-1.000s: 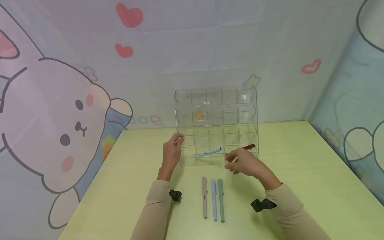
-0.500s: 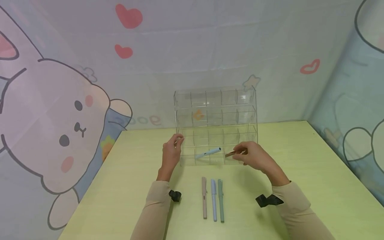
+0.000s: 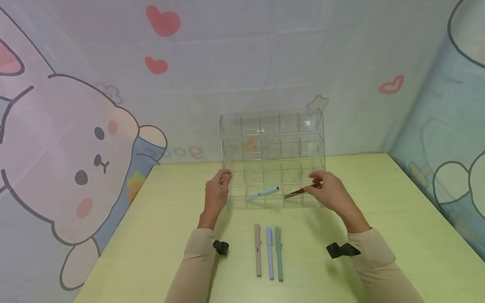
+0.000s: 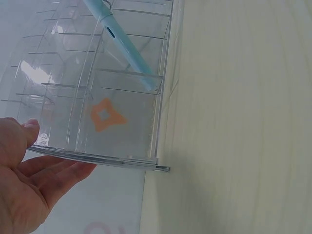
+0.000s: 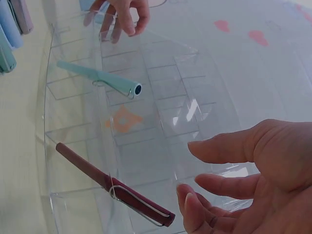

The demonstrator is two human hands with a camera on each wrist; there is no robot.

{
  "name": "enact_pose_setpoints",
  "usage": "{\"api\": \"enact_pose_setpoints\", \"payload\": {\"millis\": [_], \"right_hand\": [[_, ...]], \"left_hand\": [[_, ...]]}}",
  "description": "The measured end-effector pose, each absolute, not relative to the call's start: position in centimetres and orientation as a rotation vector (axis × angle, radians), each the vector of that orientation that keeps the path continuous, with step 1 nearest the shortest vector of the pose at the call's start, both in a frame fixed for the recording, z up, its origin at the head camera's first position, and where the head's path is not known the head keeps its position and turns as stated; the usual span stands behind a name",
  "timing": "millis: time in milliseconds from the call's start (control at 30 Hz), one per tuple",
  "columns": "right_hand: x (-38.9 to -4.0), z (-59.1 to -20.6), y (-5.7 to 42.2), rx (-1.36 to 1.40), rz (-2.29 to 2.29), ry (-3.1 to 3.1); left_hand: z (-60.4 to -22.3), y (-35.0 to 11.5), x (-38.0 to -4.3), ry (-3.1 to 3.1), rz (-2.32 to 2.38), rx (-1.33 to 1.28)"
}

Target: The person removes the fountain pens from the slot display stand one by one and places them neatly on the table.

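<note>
Gripping clear rack by left edge w/ left hand; holding nothing in right hand, thumb parted from bent fingers, beside dark red pen nr. rack's lower R corner; tilted in bottom tier, 2 pens, incl. light blue pen; on table, nr. rack's bottom edge, 3 side by side: beige pen, lilac pen, green pen; on backdrop, faint lettering, illegible.

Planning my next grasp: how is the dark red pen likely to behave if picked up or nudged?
The dark red pen looks stiff, given its straight barrel. Its silvery clip would probably hinder rolling. Leaning aslant in the clear rack, it may slide sideways if nudged.
</note>
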State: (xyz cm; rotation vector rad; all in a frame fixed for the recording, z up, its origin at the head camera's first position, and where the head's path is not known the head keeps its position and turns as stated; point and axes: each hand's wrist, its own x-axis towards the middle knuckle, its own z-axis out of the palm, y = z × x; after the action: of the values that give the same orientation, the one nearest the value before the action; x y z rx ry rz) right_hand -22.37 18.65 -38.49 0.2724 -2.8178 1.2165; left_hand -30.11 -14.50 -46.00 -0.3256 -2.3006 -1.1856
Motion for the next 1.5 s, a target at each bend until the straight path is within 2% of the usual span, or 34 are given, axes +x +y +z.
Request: {"api": "enact_pose_setpoints", "payload": {"millis": [1500], "right_hand": [[-25.2, -43.2, 19.1, 0.126, 1.166, -2.739]], "left_hand": [[-46.0, -14.5, -30.0, -2.309, -1.149, -0.342]]}}
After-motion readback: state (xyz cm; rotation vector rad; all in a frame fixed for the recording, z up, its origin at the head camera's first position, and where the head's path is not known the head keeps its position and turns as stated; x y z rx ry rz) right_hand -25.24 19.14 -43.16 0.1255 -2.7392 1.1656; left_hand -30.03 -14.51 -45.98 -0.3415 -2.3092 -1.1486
